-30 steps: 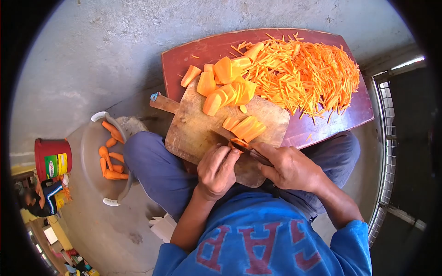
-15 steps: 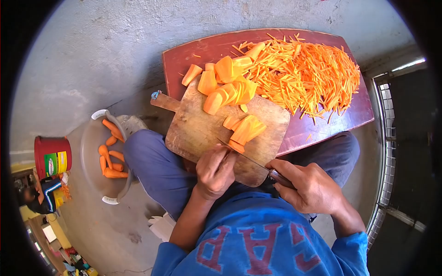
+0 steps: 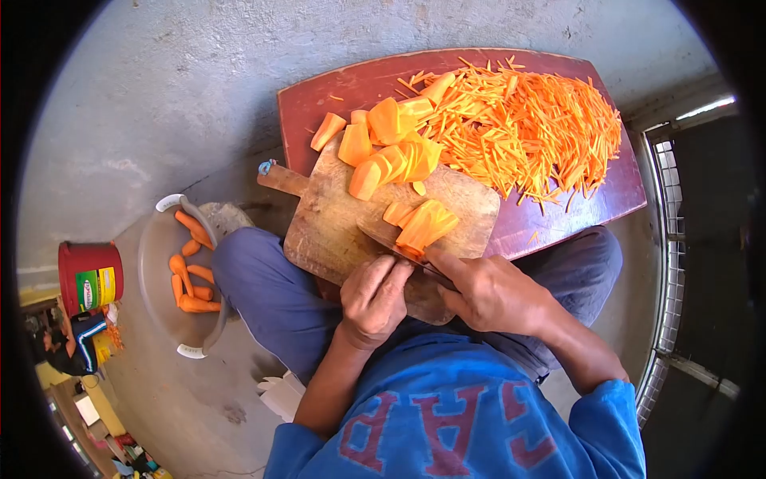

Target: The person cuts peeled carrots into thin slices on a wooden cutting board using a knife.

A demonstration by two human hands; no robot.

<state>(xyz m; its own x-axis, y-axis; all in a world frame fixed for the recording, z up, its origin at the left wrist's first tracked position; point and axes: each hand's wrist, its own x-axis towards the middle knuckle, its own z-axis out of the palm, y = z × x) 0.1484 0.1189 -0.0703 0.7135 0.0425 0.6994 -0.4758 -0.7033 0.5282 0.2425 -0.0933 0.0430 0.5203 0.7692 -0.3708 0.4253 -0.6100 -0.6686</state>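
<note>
My right hand (image 3: 499, 297) is closed round the handle of a knife (image 3: 381, 239). The blade reaches left across the wooden cutting board (image 3: 319, 231), against the near end of a stack of carrot slices (image 3: 427, 226). Beside the blade, on its near side, my left hand (image 3: 375, 299) has its fingers curled and pressed together. Its fingertips are close to the stack's near end, and whatever they pinch is hidden. Thick cut carrot pieces (image 3: 387, 164) lie on the far part of the board and beyond its edge.
The board rests on a dark red table (image 3: 319, 96) and over my lap. A heap of carrot strips (image 3: 527, 128) covers the table's right side. On the floor at left are a grey tub (image 3: 152, 279) holding whole carrots (image 3: 187, 275) and a red bucket (image 3: 70, 271). Another person (image 3: 80, 343) is beyond.
My right hand has moved left and up with the knife, so the blade has slid further left across the board. My left hand stays almost in place.
</note>
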